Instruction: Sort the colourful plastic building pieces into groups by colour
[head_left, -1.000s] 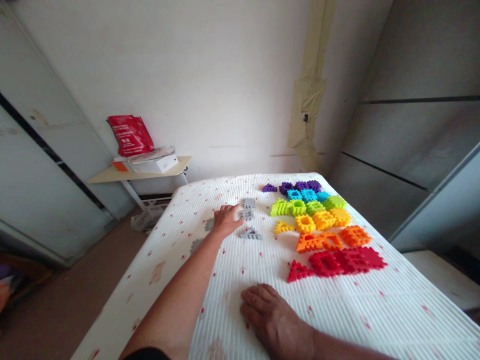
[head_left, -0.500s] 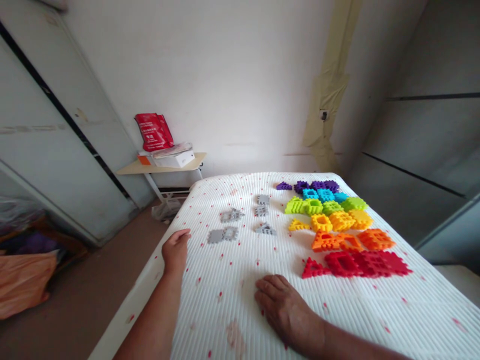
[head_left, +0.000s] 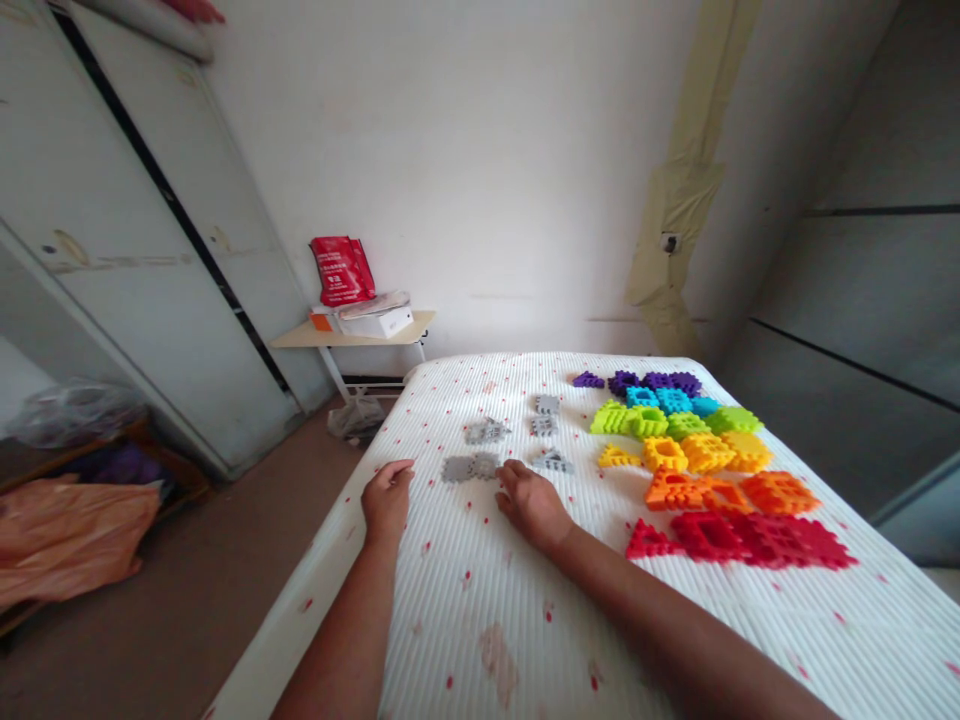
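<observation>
My left hand rests near the left side of the bed, fingers loosely bent and holding nothing. My right hand is at the right end of two grey interlocking building pieces, a solid square and one with an opening. Its fingertips are close to that second piece; whether they touch is unclear. Just beyond lie more grey pieces: an overlapping pair, a triangular one, a notched square and a flat square.
Rows of coloured pieces lie on the right: red, orange, yellow, green, blue and purple. A small table with a red bag stands beyond the quilted bed cover.
My right hand has moved forward from the bare cover to the grey pieces. My left hand stays beside them. The whole view has shifted a little.
</observation>
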